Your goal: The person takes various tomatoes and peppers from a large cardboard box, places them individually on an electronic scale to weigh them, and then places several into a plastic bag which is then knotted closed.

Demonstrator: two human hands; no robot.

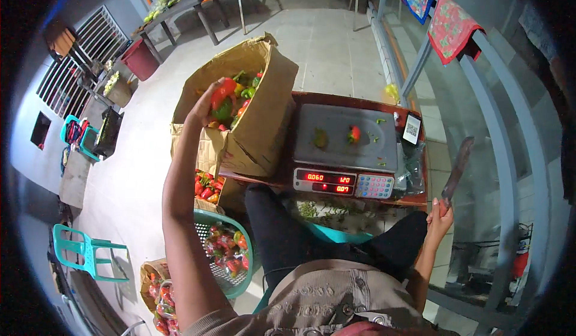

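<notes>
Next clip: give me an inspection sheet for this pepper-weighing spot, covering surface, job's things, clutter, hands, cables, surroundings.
Surface: small dark wooden table bearing a digital scale.
Job's things: two small peppers lie on the scale's tray; an open cardboard box of red and green peppers leans at the table's left edge.
Clutter: green scraps on the tray; a teal basket of peppers on the floor.
Hands: left hand grips a red pepper over the box; right hand holds a knife upright, off the table.
Cables: nothing seen.
Surroundings: tiled floor, teal plastic chair, red bucket, cloths hung on a railing.
</notes>
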